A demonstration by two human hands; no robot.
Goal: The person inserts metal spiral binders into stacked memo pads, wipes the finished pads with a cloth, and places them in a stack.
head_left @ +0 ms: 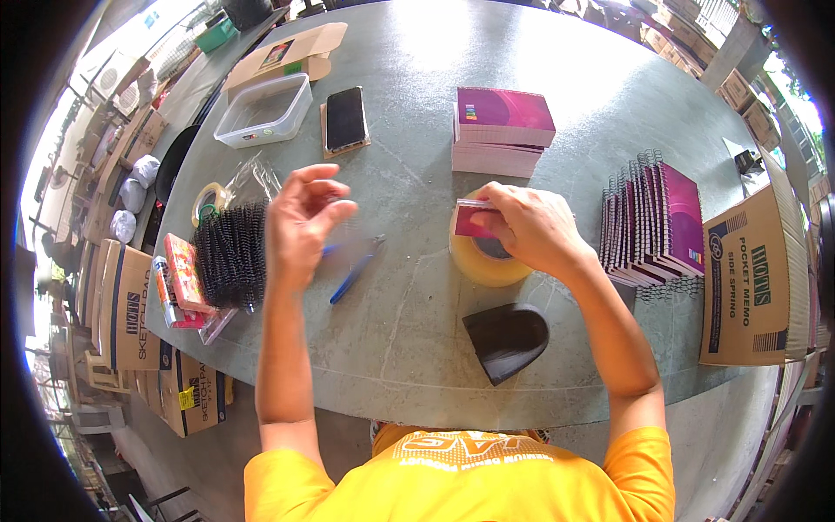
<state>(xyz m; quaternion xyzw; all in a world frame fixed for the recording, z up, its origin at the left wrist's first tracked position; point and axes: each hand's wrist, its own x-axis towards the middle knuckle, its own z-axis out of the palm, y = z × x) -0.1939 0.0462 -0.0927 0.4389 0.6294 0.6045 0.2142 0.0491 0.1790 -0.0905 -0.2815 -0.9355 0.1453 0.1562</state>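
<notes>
My right hand [531, 222] grips a small purple-covered memo pad [474, 224] just above a wide roll of clear tape [491, 268], which it partly hides. Raised over the table, my left hand [309, 222] has its thumb and fingers apart, with nothing visible between them. Beside it lies a bundle of black spiral binding coils [230, 257]. Blue-handled pliers [352, 278] rest between my hands, blurred near the left wrist. Beyond my right hand stands a stack of purple-covered pads [500, 130]. Several spiral-bound memo pads [652, 217] stand in a row at the right.
A dark, rounded wedge-shaped block [507, 339] lies near the front edge. An open carton [748, 274] stands at the right. Farther back left are a phone [346, 119], a clear plastic tub [265, 111] and a cardboard piece [296, 52]. Red packets [184, 274] sit at the left edge.
</notes>
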